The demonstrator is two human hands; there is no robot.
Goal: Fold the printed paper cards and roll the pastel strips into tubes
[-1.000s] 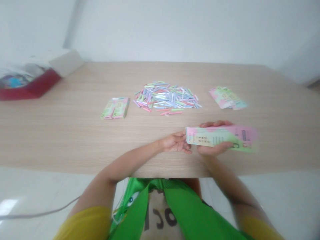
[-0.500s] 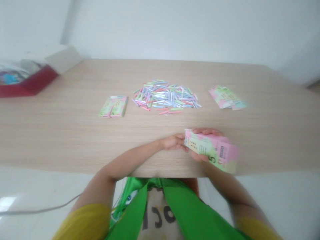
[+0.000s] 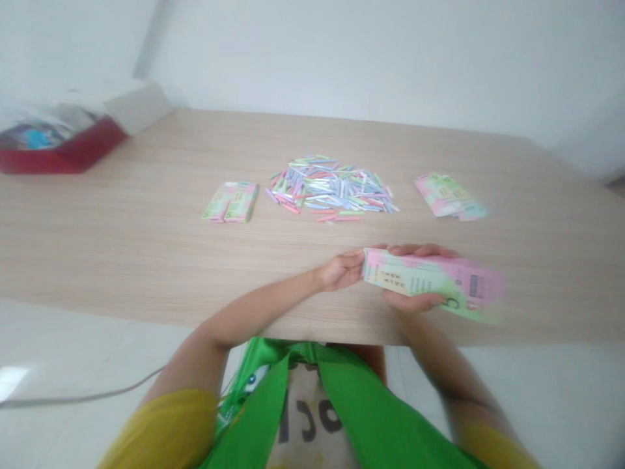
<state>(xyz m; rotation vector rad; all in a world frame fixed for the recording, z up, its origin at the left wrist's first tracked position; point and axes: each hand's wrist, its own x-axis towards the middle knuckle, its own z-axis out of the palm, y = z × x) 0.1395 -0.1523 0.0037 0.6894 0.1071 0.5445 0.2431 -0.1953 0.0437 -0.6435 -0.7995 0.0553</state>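
My right hand (image 3: pixel 415 301) is wrapped round a flat pink-and-green printed packet (image 3: pixel 424 277), thumb on the near edge and fingers along the far edge. The packet lies lengthwise, marked with a black "5" and a barcode towards its blurred right end. At its left end my left hand (image 3: pixel 344 268) is closed on the edge, some fingers hidden behind it. Beyond the hands lies a loose pile of thin pastel sticks (image 3: pixel 336 185), in pink, blue, green, purple and white.
Two similar packets (image 3: pixel 232 202) lie side by side on the left of the wooden table (image 3: pixel 146 247). Flat overlapping packets (image 3: pixel 449 195) are at the right. A red box (image 3: pixel 68 153) with a white flap and mixed contents stands at the far left. A wall rises behind.
The packet has turned from a slant to nearly level, its right end swinging away from me and to the right. My left hand has moved slightly upward at its left end. The view has shifted slightly.
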